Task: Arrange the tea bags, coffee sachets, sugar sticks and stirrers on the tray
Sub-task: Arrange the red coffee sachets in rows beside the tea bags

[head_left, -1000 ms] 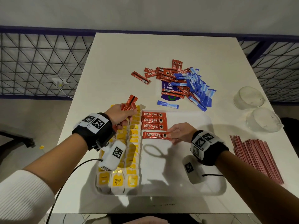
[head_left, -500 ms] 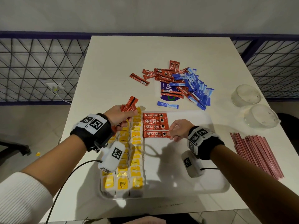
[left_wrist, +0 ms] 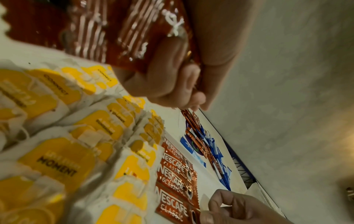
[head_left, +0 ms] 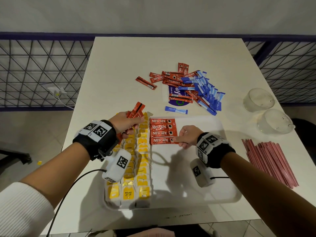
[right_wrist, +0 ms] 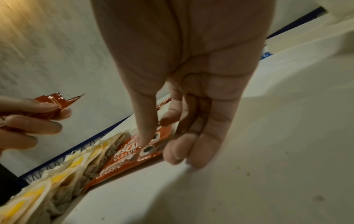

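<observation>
A white bench (head_left: 119, 65) stands against a pale wall with wire fencing either side. On its near edge sits a white tray (head_left: 213, 194): yellow tea bags (head_left: 142, 170) fill the left side, and four red coffee sachets (head_left: 162, 127) lie stacked at the far edge (labels up). The right hand (head_left: 188, 136) pinches the nearest sachet (head_left: 161, 140), now pushed up snug against the others. The left hand (head_left: 126, 123) grips a bunch of sachets (head_left: 136, 111), unchanged. Blue sugar sticks (head_left: 208, 93) lie mid-bench; pink stirrers (head_left: 268, 163) lie along the right edge.
</observation>
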### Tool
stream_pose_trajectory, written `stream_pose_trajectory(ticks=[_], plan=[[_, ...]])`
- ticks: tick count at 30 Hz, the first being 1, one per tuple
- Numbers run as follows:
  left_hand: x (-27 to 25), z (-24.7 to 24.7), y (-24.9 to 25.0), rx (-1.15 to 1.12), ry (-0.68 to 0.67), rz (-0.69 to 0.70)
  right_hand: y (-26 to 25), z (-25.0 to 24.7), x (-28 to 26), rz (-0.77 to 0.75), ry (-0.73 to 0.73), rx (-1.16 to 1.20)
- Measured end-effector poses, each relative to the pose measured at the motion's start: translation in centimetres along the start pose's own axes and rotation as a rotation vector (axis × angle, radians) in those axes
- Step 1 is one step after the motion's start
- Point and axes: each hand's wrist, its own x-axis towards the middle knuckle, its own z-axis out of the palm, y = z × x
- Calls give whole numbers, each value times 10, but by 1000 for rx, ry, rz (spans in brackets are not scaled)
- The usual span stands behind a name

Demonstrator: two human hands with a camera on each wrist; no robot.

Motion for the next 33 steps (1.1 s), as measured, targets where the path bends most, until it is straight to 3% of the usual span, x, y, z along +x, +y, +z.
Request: stream_pose_trajectory(ticks=[10,19,24,29,33], plan=[[1,4,1,16,9,2,3,-1,-6,-129,-49,-152],[-2,9,6,68,-6,-36,5,0,-5,-154,-46,-186],[-5,18,8,-5,-112,-127,-6,-8,-6,-160,-16,-35],[-3,30,10,-101,-237,-29,-34,-14,-21,-268,-94,314],[-7,38,13,-29,-297,12,-43,-10,-23,-336,-116,378]])
